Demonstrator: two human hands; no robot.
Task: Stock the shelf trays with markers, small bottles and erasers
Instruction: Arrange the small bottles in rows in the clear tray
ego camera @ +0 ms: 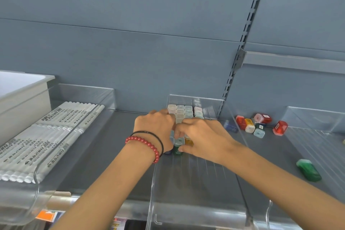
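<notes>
Far left, white markers [46, 136] fill a clear tray [84, 91], black print on each barrel too blurred to read. In the middle tray [196, 173], the left hand [155, 127] curls over the bottles [183, 112], fingertips hidden, grip impossible to call. The right hand [201, 136] sits beside it, thumb and fingers pinching front-row bottles, labels covered. Loose bottles [250, 126] lie on the shelf [112, 145] further right, a green bottle [309, 170] nearer, tiny labels unreadable.

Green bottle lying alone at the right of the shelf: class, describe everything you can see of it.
The green bottle is small, blocky and translucent, plastic by its look, with a paler end pointing back-left. It lies on its side on the grey shelf, right of the middle tray, well apart from the other loose bottles. Only the surface beneath touches it.
</notes>
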